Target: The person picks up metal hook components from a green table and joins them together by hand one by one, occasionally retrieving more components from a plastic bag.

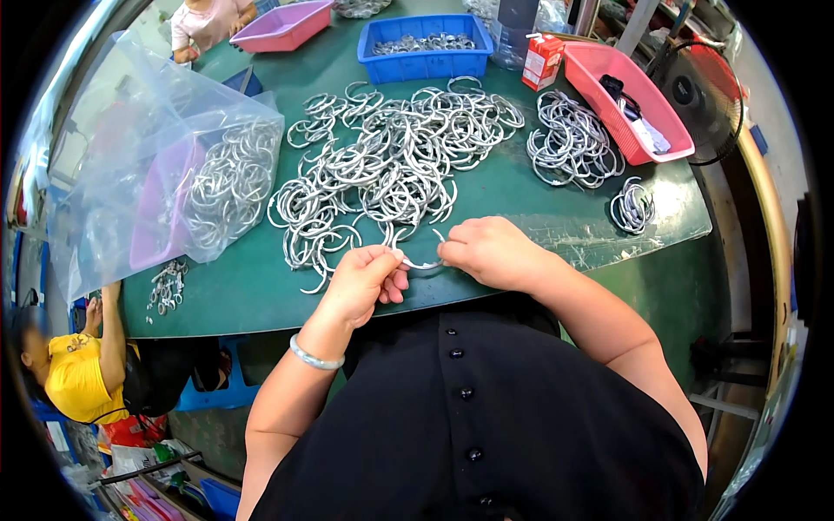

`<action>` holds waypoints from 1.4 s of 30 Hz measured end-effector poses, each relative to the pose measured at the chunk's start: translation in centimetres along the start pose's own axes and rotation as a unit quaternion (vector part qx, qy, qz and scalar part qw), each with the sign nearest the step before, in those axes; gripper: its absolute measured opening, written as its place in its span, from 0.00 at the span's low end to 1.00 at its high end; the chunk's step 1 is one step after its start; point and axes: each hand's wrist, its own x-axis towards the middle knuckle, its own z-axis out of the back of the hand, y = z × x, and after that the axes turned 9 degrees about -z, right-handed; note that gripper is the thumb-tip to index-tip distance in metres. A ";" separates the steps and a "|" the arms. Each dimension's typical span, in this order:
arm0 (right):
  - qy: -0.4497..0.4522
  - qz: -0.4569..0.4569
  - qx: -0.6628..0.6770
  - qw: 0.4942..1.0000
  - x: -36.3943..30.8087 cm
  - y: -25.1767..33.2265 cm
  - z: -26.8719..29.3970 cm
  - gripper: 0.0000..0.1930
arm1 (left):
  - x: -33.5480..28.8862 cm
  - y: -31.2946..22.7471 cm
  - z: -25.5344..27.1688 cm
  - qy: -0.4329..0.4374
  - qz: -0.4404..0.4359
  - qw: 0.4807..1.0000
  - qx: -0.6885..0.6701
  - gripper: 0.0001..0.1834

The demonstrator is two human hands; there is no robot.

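Observation:
Near the table's front edge, my left hand (367, 280) and my right hand (488, 252) are both closed on one silver C-shaped bangle (423, 266). The left fingertips pinch its left end, and the right fingers grip the other side. Its curve faces me and its gap points away. Just beyond my hands spreads a large heap of similar silver bangles (369, 165), loosely tangled on the green table (486, 195). A pale bangle (316, 352) circles my left wrist.
Right lie a bangle pile (573, 143), a small bundle (632, 208), a pink basket (678, 143) and a fan (695, 87). A blue tray (426, 65) stands behind. Left are a clear bag (130, 113), small metal pieces (167, 286) and a person in yellow (82, 373).

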 end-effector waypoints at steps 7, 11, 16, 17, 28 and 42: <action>-0.125 -0.088 0.283 0.947 -0.3 1.7 0.6 0.08 | -2.8 -0.1 -0.9 -0.034 -0.114 0.993 -0.010 0.11; -0.140 -0.116 0.404 0.897 -0.7 2.2 0.9 0.05 | -3.5 -0.3 -1.2 -0.031 -0.137 0.990 0.013 0.11; -0.129 -0.165 0.554 0.806 -1.0 2.4 0.8 0.06 | -3.7 -0.4 -1.5 -0.015 -0.168 0.986 0.013 0.11; -0.118 -0.172 0.592 0.779 -1.0 2.5 0.9 0.07 | -3.7 -0.5 -1.5 -0.014 -0.168 0.986 0.013 0.11; -0.060 -0.221 0.675 0.701 -1.0 2.8 1.8 0.08 | -3.8 -0.9 -1.6 -0.022 -0.157 0.987 -0.009 0.12; -0.041 -0.232 0.677 0.697 -1.4 2.8 1.5 0.10 | -4.1 -1.0 -1.9 -0.023 -0.154 0.988 -0.013 0.11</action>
